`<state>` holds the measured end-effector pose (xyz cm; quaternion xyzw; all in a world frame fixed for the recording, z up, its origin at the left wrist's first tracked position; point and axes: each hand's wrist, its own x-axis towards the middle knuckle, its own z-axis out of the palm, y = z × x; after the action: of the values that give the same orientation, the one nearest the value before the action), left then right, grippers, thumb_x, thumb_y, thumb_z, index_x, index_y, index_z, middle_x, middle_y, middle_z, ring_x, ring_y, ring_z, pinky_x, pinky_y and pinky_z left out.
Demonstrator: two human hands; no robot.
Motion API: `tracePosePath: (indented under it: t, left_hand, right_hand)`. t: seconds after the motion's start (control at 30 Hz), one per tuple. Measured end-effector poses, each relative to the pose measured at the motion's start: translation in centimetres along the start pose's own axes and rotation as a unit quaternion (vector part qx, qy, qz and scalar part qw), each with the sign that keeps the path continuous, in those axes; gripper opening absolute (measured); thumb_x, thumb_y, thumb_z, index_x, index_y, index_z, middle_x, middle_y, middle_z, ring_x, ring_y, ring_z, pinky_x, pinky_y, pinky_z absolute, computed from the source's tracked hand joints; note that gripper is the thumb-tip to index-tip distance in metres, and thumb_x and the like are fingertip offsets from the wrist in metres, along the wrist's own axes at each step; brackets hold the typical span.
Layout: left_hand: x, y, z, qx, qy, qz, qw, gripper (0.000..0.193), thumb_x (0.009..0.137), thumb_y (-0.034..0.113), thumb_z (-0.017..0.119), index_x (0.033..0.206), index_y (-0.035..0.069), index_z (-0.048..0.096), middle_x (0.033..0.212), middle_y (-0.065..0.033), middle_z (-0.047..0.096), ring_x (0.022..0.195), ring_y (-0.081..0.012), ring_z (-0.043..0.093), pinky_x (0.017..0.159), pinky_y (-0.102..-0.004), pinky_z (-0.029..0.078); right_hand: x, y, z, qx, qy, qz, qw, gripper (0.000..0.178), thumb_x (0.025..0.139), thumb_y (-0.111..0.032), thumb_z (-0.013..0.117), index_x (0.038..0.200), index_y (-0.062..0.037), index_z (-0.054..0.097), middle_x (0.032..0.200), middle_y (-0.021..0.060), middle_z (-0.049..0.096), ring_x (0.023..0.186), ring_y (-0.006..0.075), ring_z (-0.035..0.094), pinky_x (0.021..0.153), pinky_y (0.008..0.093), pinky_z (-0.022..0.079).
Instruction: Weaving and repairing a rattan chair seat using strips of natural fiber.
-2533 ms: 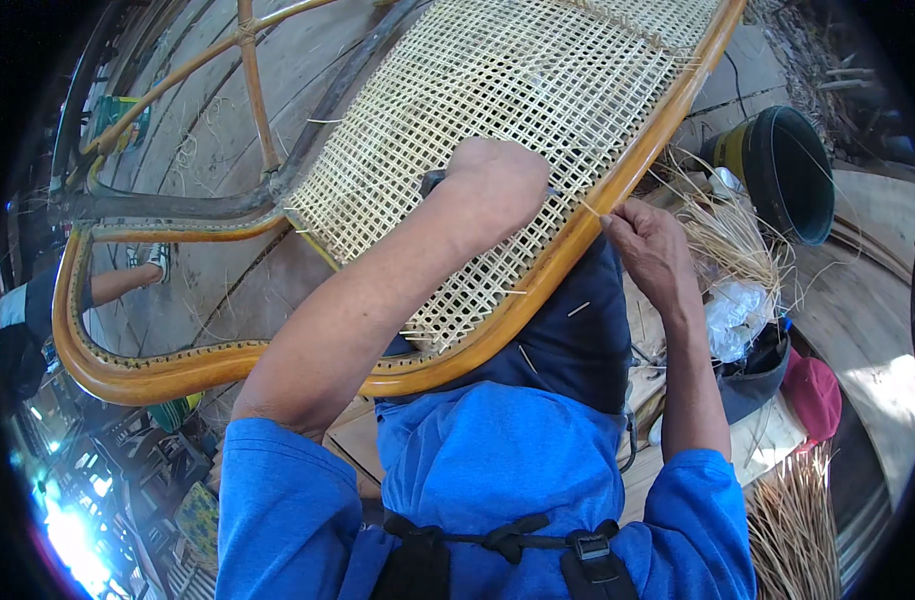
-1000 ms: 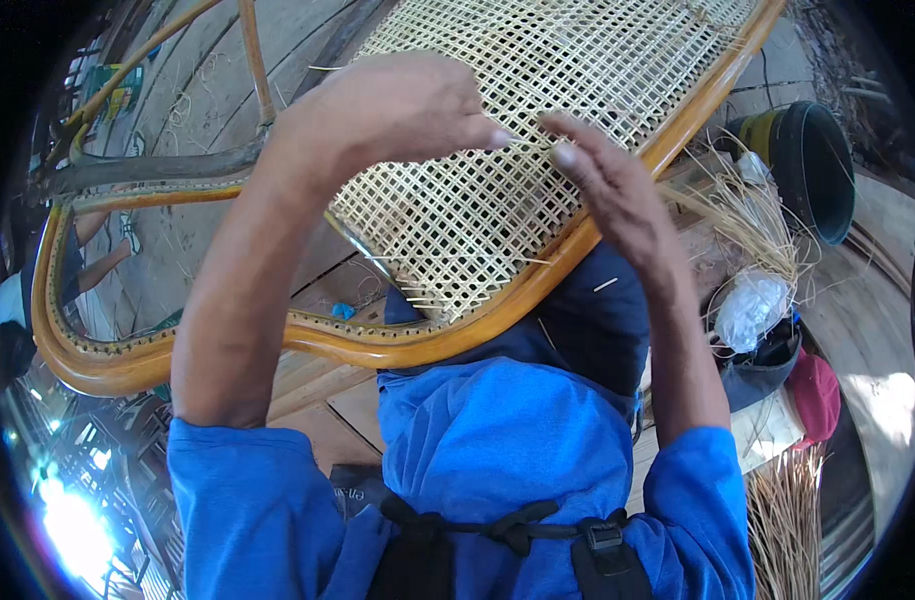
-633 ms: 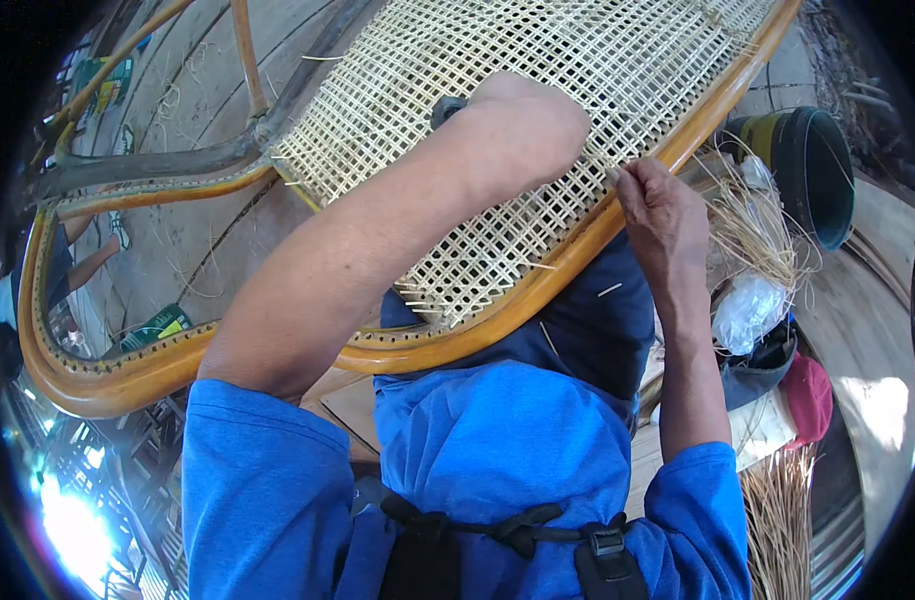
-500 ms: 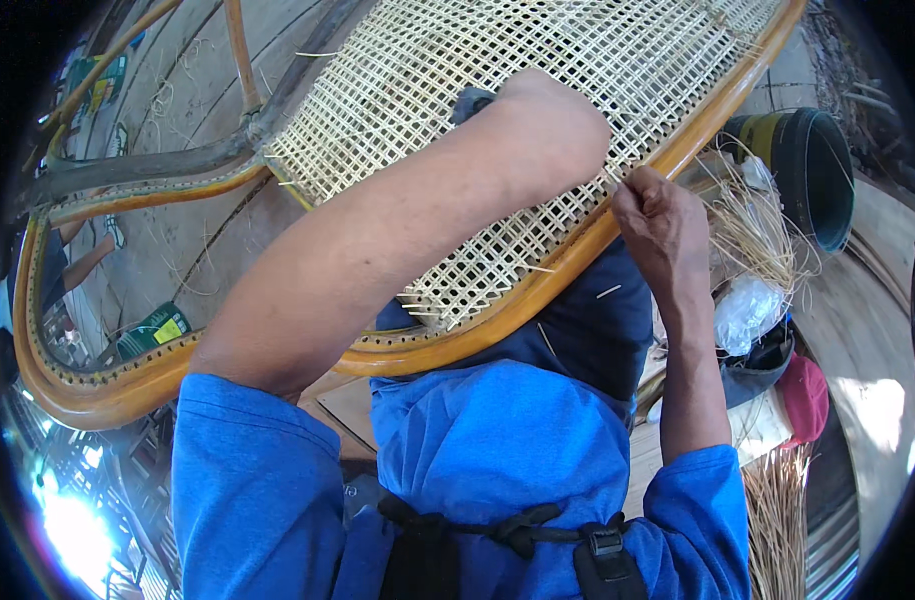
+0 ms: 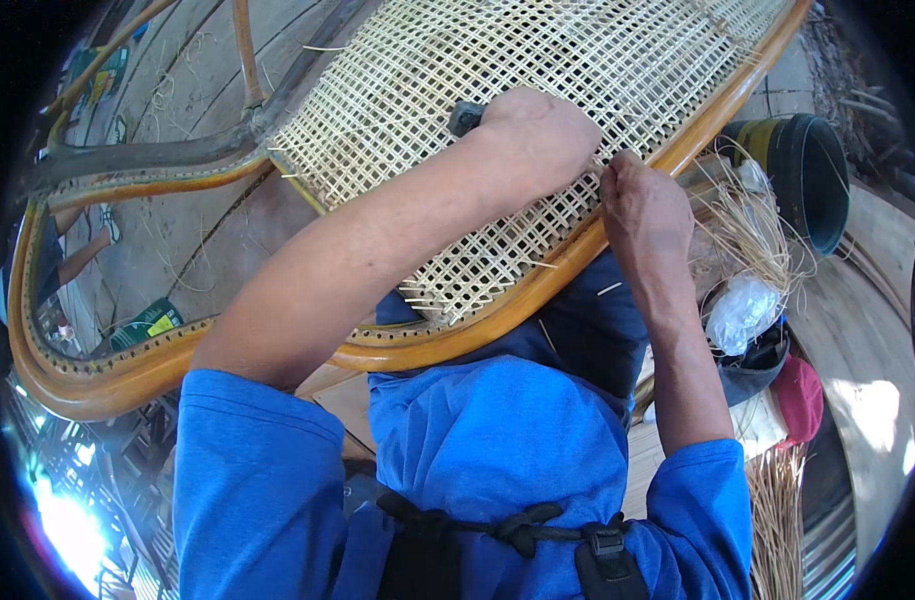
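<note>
My left hand [image 5: 542,130] is closed in a fist over the woven cane panel [image 5: 437,110]. From its far left side sticks out the dark grey end of a tool [image 5: 465,118]; the rest is hidden, so I cannot tell its kind. My right hand [image 5: 649,205] is closed at the panel's right edge, its fingertips beside the left fist, by the varnished wooden frame [image 5: 557,275]. Whatever those fingers pinch cannot be made out. Short strand ends poke up along the panel's near edge. The frame lies across my lap.
An uncaned loop of the frame [image 5: 107,395], with small holes along it, reaches left. Standing right are a dark bucket [image 5: 822,185], loose cane strands [image 5: 752,225], a clear plastic bag [image 5: 745,315] and a red cap [image 5: 799,400]. A bundle of strands [image 5: 775,520] lies nearer.
My left fist has dropped slightly toward me, showing more of the dark tool end. My right hand has shifted a little left and up along the frame, still closed.
</note>
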<state>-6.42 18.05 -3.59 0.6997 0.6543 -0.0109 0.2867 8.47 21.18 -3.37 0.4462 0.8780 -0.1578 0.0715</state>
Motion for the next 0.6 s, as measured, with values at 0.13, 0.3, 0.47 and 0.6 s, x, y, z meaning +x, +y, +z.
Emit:
tracePosePath:
  t: [0.13,0.3,0.47,0.6]
  left_hand:
    - [-0.7,-0.7,-2.0,0.020,-0.014,-0.036,0.999,0.029,0.082,0.029,0.056,0.079,0.003,0.067,0.079,-0.0162,0.065,0.077,-0.0309,0.064,0.067,-0.0400,0.051]
    - [-2.4,-1.1,-2.0,0.011,-0.008,-0.067,0.998,0.030,0.082,0.033,0.057,0.084,0.005,0.067,0.083,-0.0143,0.066,0.080,-0.0301,0.064,0.070,-0.0404,0.050]
    - [-2.5,-1.0,-1.2,0.018,0.000,-0.072,0.997,0.035,0.084,0.036,0.053,0.080,0.003,0.066,0.077,-0.0157,0.065,0.077,-0.0305,0.064,0.070,-0.0408,0.050]
    - [-4.3,-4.3,-0.6,0.008,0.010,-0.137,0.990,0.034,0.084,0.036,0.052,0.078,0.006,0.066,0.075,-0.0155,0.064,0.074,-0.0317,0.063,0.067,-0.0428,0.049]
  right_hand:
    - [-0.7,0.4,-0.5,0.032,0.096,-0.148,0.984,0.008,0.075,-0.008,0.052,0.083,-0.0076,0.056,0.085,0.0106,0.062,0.085,0.0302,0.057,0.073,0.0385,0.047]
    - [-0.5,1.8,0.8,0.021,0.125,-0.225,0.966,0.023,0.070,-0.003,0.053,0.091,-0.0092,0.057,0.088,0.0055,0.061,0.089,0.0272,0.053,0.078,0.0348,0.045]
    - [0.2,2.1,-0.6,-0.006,0.163,-0.268,0.949,0.025,0.070,-0.004,0.053,0.094,-0.0089,0.059,0.092,0.0073,0.059,0.089,0.0277,0.053,0.077,0.0359,0.045]
    - [1.4,3.0,-0.3,0.014,0.031,-0.254,0.967,0.014,0.076,-0.007,0.052,0.088,-0.0073,0.060,0.092,0.0087,0.058,0.090,0.0293,0.053,0.076,0.0369,0.046]
